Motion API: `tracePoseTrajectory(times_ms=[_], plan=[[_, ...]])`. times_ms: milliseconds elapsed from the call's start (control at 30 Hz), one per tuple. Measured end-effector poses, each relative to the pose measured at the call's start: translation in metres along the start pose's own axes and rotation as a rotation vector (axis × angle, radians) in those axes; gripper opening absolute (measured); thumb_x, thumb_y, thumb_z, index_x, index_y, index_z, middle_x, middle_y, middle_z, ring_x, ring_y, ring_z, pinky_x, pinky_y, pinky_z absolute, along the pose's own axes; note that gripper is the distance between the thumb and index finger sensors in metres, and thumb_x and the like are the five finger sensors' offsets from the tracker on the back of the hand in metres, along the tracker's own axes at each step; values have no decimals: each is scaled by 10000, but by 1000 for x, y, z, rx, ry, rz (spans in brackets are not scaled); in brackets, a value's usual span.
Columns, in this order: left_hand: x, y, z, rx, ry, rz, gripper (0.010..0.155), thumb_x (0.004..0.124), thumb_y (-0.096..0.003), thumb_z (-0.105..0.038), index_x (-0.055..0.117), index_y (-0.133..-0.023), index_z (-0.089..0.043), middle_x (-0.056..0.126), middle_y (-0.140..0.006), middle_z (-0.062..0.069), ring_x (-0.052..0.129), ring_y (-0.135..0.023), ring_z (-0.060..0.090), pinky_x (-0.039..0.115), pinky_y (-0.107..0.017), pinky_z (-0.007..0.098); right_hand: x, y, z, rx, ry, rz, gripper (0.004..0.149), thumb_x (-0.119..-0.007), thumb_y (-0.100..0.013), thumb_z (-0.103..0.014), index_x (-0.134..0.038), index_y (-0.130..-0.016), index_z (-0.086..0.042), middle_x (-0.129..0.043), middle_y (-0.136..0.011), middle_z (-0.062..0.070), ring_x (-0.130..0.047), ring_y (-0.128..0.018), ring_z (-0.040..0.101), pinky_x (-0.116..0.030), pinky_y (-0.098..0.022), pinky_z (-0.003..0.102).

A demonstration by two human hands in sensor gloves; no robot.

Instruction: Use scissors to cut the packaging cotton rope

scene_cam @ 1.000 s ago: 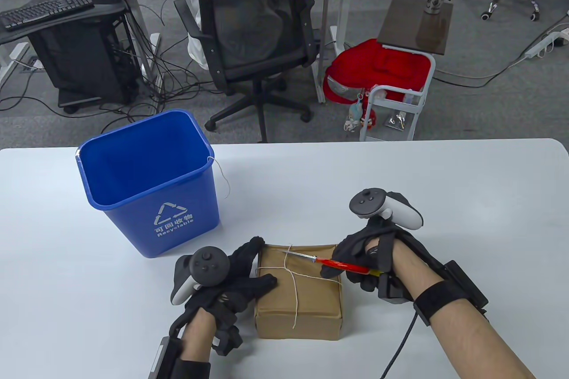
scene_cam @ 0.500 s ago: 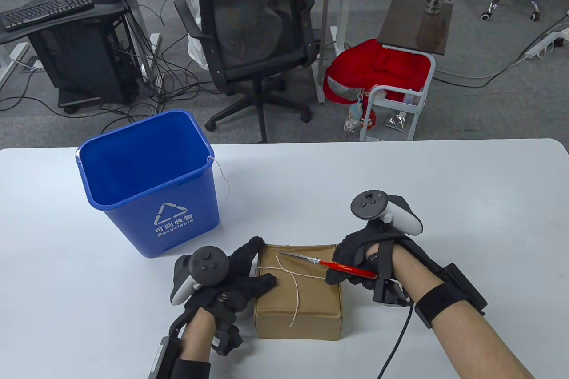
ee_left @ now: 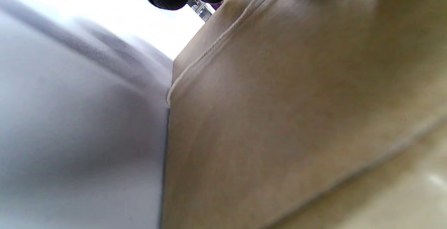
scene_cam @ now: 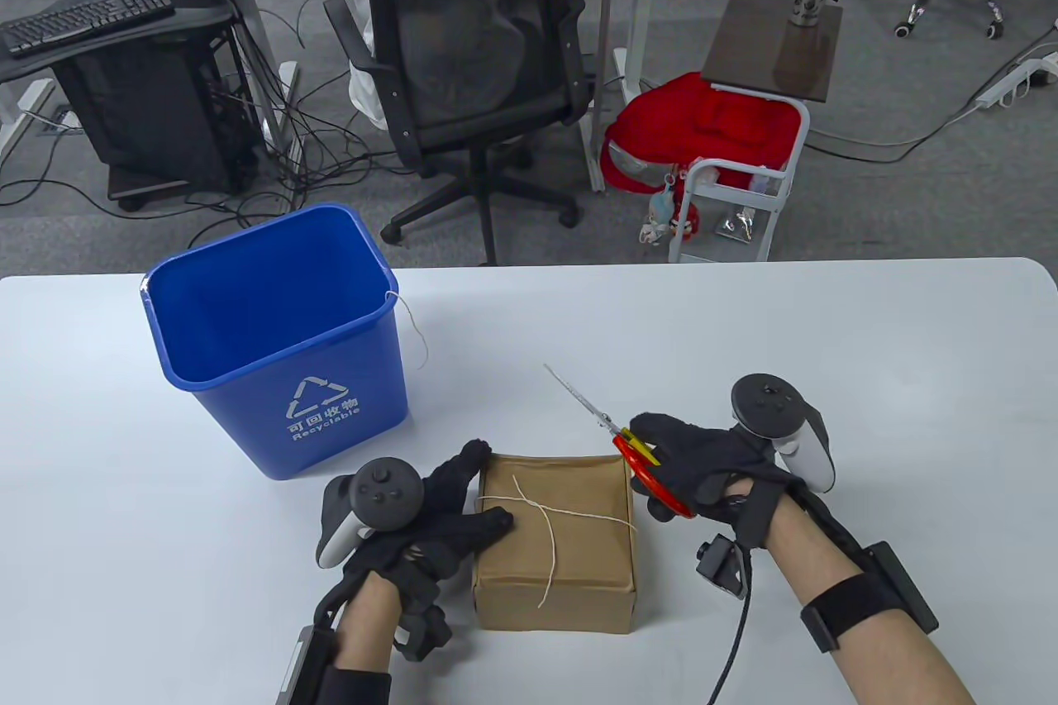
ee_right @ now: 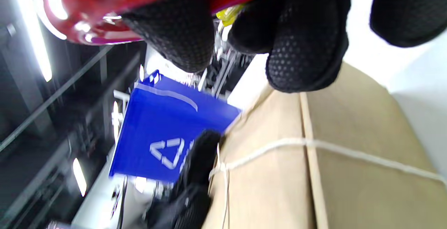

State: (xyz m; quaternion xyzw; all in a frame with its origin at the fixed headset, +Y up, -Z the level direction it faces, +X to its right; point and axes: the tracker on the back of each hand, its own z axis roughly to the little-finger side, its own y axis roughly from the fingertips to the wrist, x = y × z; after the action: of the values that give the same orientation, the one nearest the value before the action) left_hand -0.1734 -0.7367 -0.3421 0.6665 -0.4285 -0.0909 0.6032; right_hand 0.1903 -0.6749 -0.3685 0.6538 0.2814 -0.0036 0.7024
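- We see a brown paper-wrapped box on the white counter, near its front edge, between the two hands.
- Cotton rope lies across the top of the box. One strand runs left to right, another runs from the crossing point down over the front face, and a short loose end curls up and back from the crossing toward the far edge.
- In the left wrist view the rope follows the box's edge down to the counter surface; the box side fills most of that frame.
- Left hand rests against the left side of the box: fingers along the far left corner, thumb lying on the top face at the rope's left end. It presses on the box rather than closing around anything.
- Right hand grips red-handled scissors, fingers through the loops, just beside the box's far right corner.
- The scissors are off the box. Their blades point up and away to the left over bare counter, tips well apart from the rope. The blades look closed or nearly so; we cannot tell which.
- In the right wrist view, gloved fingertips wrap the red handle, with the box and rope below.
- A blue recycling bin stands upright on the counter to the left, behind the left hand, apart from the box. A thin bit of string hangs from its right rim.
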Motion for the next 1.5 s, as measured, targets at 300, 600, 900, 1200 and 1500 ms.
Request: tracePoseTrajectory(times_ms=[300, 600, 900, 1200, 1500], plan=[[0, 0, 1, -2, 22, -7, 875, 755, -569, -624, 250, -1185, -262, 388, -1188, 264, 518, -1037, 587, 465, -663, 768, 20, 16, 33, -219, 211, 274, 770, -876, -481, -243, -436, -1043, 46, -867, -693, 276, -969, -347, 422, -872, -166, 681], [0, 0, 3, -1, 30, -10, 865, 754, -571, -621, 259, -1185, -267, 406, -1183, 267, 538, -1029, 588, 474, -659, 768, 31, 18, 67, -493, 625, 313, 749, -881, -471, -270, -498, -1039, 31, -897, -663, 275, -975, -302, 387, -884, -109, 609], [-1, 0, 4, -1, 29, -14, 857, 752, -572, -618, 267, -1186, -268, 414, -1183, 266, 545, -1027, 588, 477, -657, 768, 24, 13, 79, -578, 814, 320, 714, -896, -464, -295, -591, -1031, 13, -895, -639, 297, -997, -342, 377, -900, -99, 565], [-1, 0, 4, -4, 32, -9, 853, 754, -572, -610, 269, -1186, -268, 420, -1180, 268, 548, -1026, 588, 479, -657, 768, 10, 3, 71, -700, 1074, 225, 686, -933, -432, -324, -726, -970, 48, -865, -695, 329, -1013, -465, 428, -926, -120, 463], [-1, 0, 5, -4, 46, -8, 840, 749, -577, -606, 270, -1184, -280, 421, -1179, 269, 550, -1025, 586, 479, -658, 765, 6, 14, 42, -467, 1050, 346, 692, -899, -428, -403, -727, -972, -11, -868, -738, 282, -986, -448, 422, -890, -177, 514]])
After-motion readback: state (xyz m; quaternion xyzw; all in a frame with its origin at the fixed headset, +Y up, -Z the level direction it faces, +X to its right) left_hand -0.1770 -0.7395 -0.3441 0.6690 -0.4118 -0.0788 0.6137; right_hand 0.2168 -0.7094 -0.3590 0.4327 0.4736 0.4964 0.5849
